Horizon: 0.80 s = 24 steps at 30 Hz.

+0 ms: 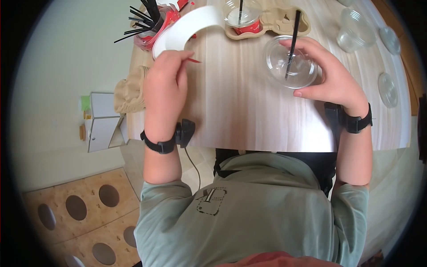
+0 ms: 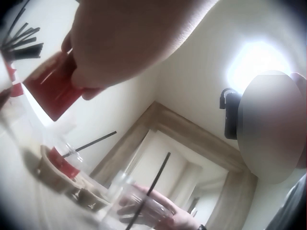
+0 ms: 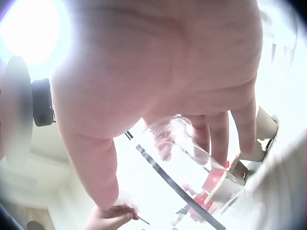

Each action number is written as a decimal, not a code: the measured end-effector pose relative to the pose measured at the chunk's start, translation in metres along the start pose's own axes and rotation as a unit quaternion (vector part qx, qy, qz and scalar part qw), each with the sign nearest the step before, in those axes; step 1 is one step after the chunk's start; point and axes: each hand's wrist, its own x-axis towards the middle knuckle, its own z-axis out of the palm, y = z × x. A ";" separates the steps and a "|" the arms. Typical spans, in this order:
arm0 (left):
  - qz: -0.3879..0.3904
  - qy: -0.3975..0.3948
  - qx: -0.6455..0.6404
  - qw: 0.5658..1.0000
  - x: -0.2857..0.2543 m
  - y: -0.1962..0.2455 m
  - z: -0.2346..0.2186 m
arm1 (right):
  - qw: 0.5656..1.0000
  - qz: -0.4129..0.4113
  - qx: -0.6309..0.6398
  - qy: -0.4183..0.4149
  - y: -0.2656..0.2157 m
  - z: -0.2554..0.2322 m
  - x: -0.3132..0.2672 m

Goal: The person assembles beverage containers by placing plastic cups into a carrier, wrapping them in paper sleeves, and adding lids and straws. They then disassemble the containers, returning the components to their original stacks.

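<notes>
A clear plastic cup with a black straw standing in it is gripped by my right hand, the fingers and thumb curled round its sides. Over the left part of the table, my left hand pinches a thin red piece. The left wrist view shows this red piece as a flat, wide shape below the fingers. In the right wrist view the straw slants past the cup, and part of the cup is hidden behind my palm.
A white curved band lies beyond my left hand, beside a container of black straws. A cardboard carrier holds another cup with a red band. Several clear cups and lids lie at the right; brown carriers sit left.
</notes>
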 end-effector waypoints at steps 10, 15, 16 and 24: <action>0.059 -0.067 -0.127 0.988 -0.039 0.013 0.008 | 0.990 -0.006 0.096 0.107 -0.010 -0.017 -0.005; 0.086 -0.166 -0.187 0.964 -0.044 0.020 0.031 | 0.986 0.001 0.110 0.121 -0.012 -0.006 -0.004; 0.095 -0.176 -0.196 0.960 -0.044 0.021 0.038 | 0.989 -0.021 0.112 0.092 -0.005 -0.009 -0.002; 0.201 -0.158 -0.255 0.933 -0.031 0.035 0.068 | 0.983 -0.021 0.173 0.065 -0.018 -0.005 -0.007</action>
